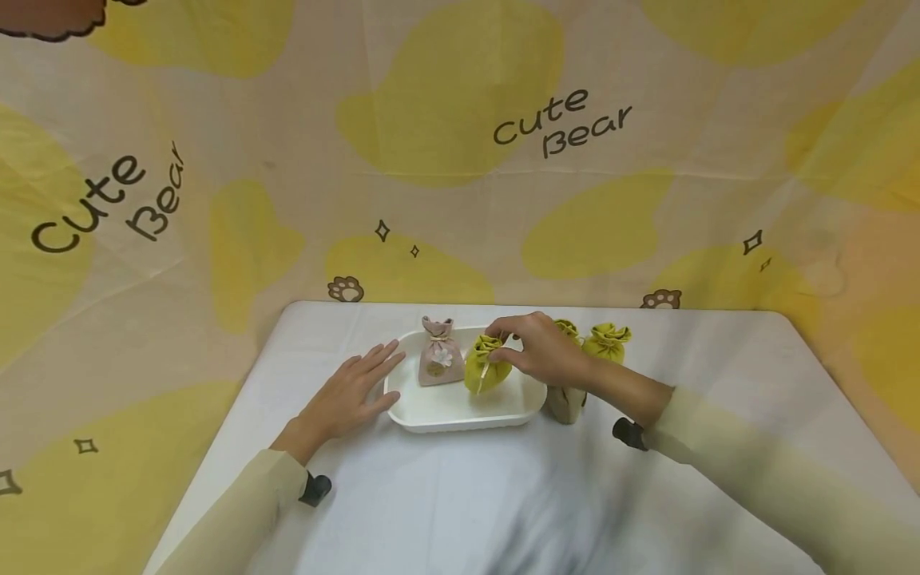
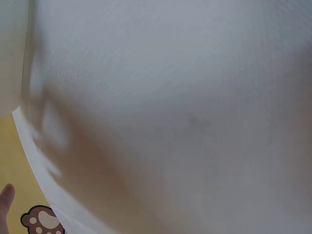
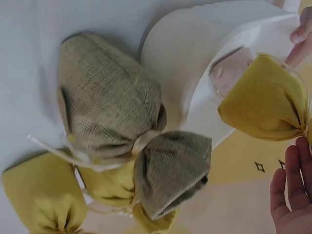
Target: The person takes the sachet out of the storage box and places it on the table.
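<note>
My right hand [image 1: 549, 351] pinches a yellow drawstring pouch [image 1: 485, 371] near its gathered neck, over the white tray [image 1: 467, 424]. In the right wrist view that pouch [image 3: 263, 100] hangs by the fingers [image 3: 295, 165], its body toward the tray. A pink pouch [image 1: 440, 363] with a white flower stands in the tray, left of the yellow one. My left hand [image 1: 348, 397] lies at the tray's left end, fingers spread and fairly straight, fingertips right at the rim. The left wrist view catches just a fingertip [image 2: 6, 199] and the tray's side [image 2: 12, 53].
Right of the tray, a grey-brown pouch [image 3: 109, 92] stands in front of two more yellow pouches [image 3: 44, 195], partly behind my right forearm in the head view. A white cloth covers the table [image 1: 431, 503]; a printed yellow-and-beige curtain [image 1: 446, 120] hangs behind it.
</note>
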The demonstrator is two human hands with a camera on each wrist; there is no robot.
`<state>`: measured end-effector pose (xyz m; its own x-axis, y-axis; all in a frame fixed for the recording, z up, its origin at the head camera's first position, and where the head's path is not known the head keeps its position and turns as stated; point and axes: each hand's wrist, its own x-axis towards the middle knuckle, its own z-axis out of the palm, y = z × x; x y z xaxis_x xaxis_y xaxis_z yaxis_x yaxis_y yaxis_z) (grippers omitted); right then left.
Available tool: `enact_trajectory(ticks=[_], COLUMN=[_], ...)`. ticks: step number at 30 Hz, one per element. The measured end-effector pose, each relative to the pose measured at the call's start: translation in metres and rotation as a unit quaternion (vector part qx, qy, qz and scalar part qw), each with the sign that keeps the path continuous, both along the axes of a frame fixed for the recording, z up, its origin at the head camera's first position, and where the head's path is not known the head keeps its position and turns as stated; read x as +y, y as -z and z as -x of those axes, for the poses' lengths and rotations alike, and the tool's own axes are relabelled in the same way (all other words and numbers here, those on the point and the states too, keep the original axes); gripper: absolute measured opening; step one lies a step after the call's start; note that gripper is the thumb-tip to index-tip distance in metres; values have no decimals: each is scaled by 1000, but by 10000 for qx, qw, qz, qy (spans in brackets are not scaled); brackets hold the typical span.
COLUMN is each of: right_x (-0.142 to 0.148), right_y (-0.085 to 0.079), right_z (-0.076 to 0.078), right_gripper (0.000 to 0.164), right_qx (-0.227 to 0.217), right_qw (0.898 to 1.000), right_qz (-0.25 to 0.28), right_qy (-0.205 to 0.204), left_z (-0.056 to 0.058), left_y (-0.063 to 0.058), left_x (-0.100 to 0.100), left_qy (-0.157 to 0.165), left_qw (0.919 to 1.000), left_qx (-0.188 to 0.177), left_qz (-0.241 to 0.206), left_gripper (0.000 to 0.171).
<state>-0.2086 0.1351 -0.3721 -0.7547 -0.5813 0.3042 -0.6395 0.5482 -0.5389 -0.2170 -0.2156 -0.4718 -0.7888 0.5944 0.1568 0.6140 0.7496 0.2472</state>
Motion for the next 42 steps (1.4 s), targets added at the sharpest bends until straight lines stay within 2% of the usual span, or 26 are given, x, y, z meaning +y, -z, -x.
enact_trajectory(ticks=[12, 20, 27, 35, 42], right_x=[33, 70, 103, 132, 149], right_y=[-22, -38, -45, -48, -48], right_z=[-2, -4, -7, -7, -11], right_gripper=[25, 24, 25, 21, 17], right_qx=[-8, -85, 78, 329, 215], right_qw=[9993, 9980, 9957, 9947, 9964], right_qz=[99, 32, -46, -180, -204], right_qy=[371, 626, 918, 955, 791], left_z=[0, 0, 0, 1, 0], left_y=[0, 0, 1, 3, 2], left_x=[-1, 0, -1, 0, 0], left_qy=[28, -11, 16, 56, -9], left_qw=[10000, 10000, 9999, 9998, 10000], left_qx=[50, 13, 87, 186, 77], left_qz=[76, 96, 68, 22, 33], left_gripper=[65, 66, 66, 66, 66])
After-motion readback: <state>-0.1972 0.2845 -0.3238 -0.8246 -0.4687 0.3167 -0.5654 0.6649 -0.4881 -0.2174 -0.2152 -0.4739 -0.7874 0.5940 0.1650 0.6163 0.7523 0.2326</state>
